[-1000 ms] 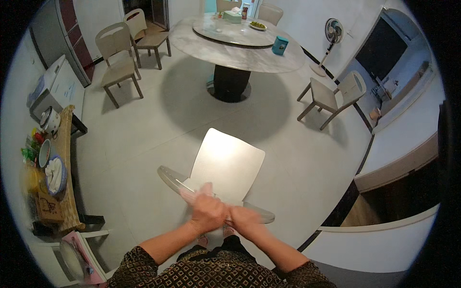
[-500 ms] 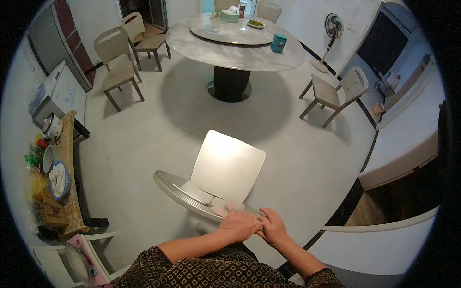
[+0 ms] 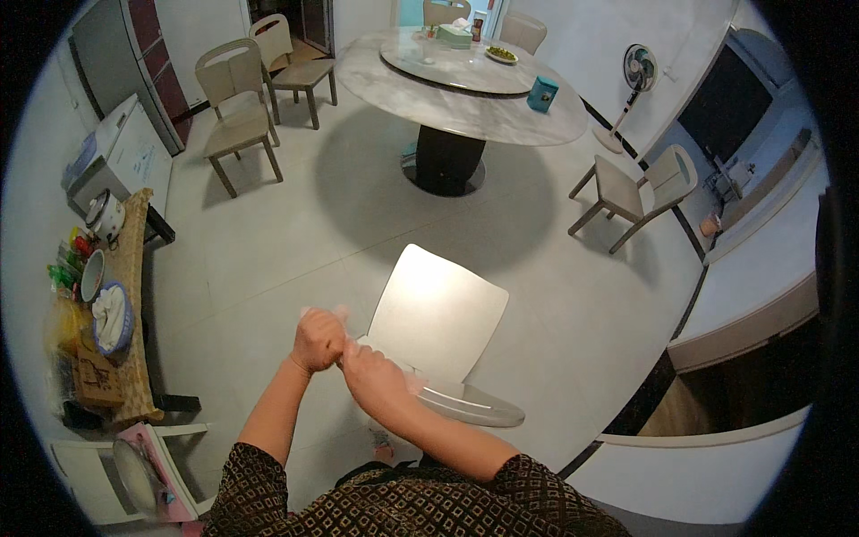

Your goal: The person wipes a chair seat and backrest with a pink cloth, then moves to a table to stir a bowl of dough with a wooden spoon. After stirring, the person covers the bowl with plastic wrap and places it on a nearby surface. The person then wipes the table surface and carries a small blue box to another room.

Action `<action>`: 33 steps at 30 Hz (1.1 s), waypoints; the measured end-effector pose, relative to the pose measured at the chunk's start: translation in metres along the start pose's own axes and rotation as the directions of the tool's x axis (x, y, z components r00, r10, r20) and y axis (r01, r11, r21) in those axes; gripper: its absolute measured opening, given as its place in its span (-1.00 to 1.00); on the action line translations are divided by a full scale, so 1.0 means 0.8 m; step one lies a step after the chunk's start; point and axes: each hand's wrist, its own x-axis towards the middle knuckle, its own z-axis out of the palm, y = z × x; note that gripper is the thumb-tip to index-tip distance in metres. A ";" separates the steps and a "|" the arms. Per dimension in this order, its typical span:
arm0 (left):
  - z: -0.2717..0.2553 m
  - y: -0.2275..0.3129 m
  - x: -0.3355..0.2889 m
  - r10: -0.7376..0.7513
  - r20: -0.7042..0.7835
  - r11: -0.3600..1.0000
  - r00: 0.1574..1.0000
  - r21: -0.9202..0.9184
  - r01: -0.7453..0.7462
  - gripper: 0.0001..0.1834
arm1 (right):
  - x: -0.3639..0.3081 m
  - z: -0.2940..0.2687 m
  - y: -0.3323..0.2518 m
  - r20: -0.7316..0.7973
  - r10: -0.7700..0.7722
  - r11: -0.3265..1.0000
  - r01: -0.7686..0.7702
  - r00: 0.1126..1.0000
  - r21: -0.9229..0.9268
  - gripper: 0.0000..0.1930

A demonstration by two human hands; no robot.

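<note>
A pale chair [image 3: 438, 313] stands in front of me, its curved top rail [image 3: 474, 408] toward me and its smooth seat on the far side. Both my hands are together at the rail's left end, covering it. My left hand [image 3: 318, 340] is closed in a fist, with a bit of pale pink cloth [image 3: 341, 312] showing beside its knuckles. Pressed up against it, my right hand [image 3: 374, 379] is closed over the rail, and more pink shows, blurred, by its outer edge. Just how the cloth runs under the fingers is hidden.
A round marble table [image 3: 376, 82] with a turntable stands beyond. Chairs [image 3: 240, 134] are at far left, another chair [image 3: 631, 192] at right near a standing fan [image 3: 638, 72]. Along the left wall runs a narrow side table [image 3: 134, 295] holding a basin [image 3: 127, 336] and a cooker [image 3: 106, 215].
Both hands have moved left along the top rail, from its right part to its left end, uncovering the right end. The view has shifted slightly; the chair stays in place.
</note>
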 end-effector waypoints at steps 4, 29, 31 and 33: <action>0.003 0.001 -0.004 -0.113 -0.074 0.992 0.991 -0.070 0.108 -0.79 | 0.005 -0.001 -0.004 -0.006 -0.011 1.000 0.011 1.000 -0.001 -0.79; 0.082 0.184 0.023 0.157 0.027 0.979 0.987 0.126 -0.159 -0.71 | -0.179 -0.047 0.136 -0.049 -0.077 0.993 0.080 0.996 0.081 -0.66; 0.077 0.172 0.018 0.171 0.020 0.975 0.985 0.144 -0.172 -0.72 | -0.171 -0.035 0.130 -0.067 -0.114 0.989 0.119 0.991 0.083 -0.69; 0.064 0.157 0.013 0.180 0.037 0.968 0.983 0.171 -0.183 -0.76 | -0.159 -0.030 0.114 -0.088 -0.116 0.990 0.122 0.989 0.069 -0.72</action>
